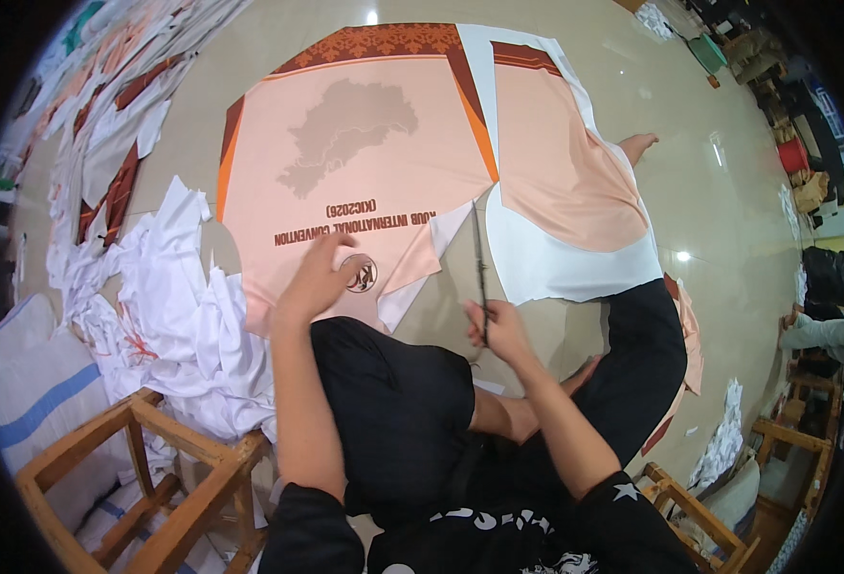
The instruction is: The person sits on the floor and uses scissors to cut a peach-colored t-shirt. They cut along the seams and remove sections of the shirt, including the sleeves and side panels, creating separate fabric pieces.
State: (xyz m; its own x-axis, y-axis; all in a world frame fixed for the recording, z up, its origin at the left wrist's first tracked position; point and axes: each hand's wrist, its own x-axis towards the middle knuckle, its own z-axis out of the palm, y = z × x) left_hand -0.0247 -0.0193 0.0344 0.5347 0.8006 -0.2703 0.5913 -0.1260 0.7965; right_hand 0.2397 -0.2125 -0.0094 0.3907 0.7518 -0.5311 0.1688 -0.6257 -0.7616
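Observation:
A peach printed fabric panel [250, 172] with a brown patterned band and orange-brown side edges lies on the floor before me. My left hand [324, 275] rests on its near part beside a round dark emblem, fingers apart. My right hand [500, 330] grips long dark scissors [480, 258], the blades pointing away from me toward the panel's right corner. Near that corner, the panel's right edge is folded over, showing its pale underside [449, 230]. To the right, a second peach piece [556, 143] lies with a wide white margin [537, 273].
White cloth scraps [173, 297] are heaped at the left, near a wooden stool frame [192, 440] and a white sack with a blue stripe [44, 402]. More printed cloth [125, 191] lies at the far left. My bent legs [393, 383] flank the work. Wooden frames [690, 507] stand at the lower right.

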